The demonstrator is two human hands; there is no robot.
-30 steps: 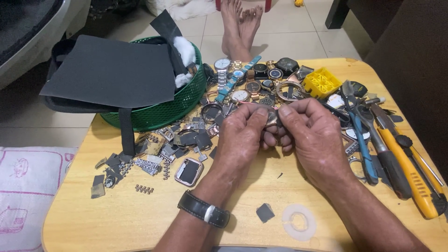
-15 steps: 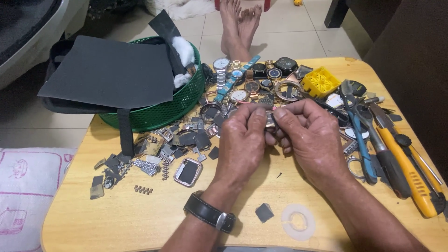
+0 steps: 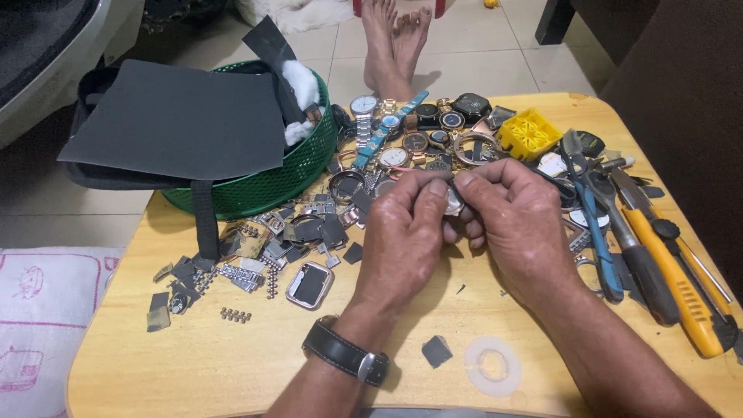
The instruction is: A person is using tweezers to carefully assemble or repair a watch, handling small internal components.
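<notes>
Still pinching a small round silver watch case (image 3: 453,203) between left hand (image 3: 406,232) and right hand (image 3: 515,224), just above the middle of the pale wooden bench (image 3: 193,364). Narrow grip on both sides, fingertips closed on the case's rim, thumbs tucked underneath and out of sight.

Barely any change from half a second ago: same spot, same hold, only a slight turn of the fingers around the case. Judging from that, fine close work on the one piece, with nothing picked up or put down. Cannot tell which face of the case points up.

Wearing a black-strapped wristwatch (image 3: 344,358) on the left wrist.

Around the hands:
- Behind them, a heap of loose watches and straps (image 3: 410,131).
- Far left, a green plastic mesh basket (image 3: 286,182) under a dark grey sheet (image 3: 178,124).
- Left of the hands, a rectangular silver watch frame (image 3: 309,284) among scattered links.
- To the right, blue-handled pliers (image 3: 596,224) and a yellow-handled utility knife (image 3: 681,286), side by side.
- Near the front edge, a translucent white ring (image 3: 493,365) beside a small dark square scrap (image 3: 436,351).

As for packaging, only a square yellow plastic gridded holder (image 3: 528,133) at the back right of the heap. No readable label anywhere. Off the bench at lower left, a white cloth with pink print (image 3: 31,310).
</notes>
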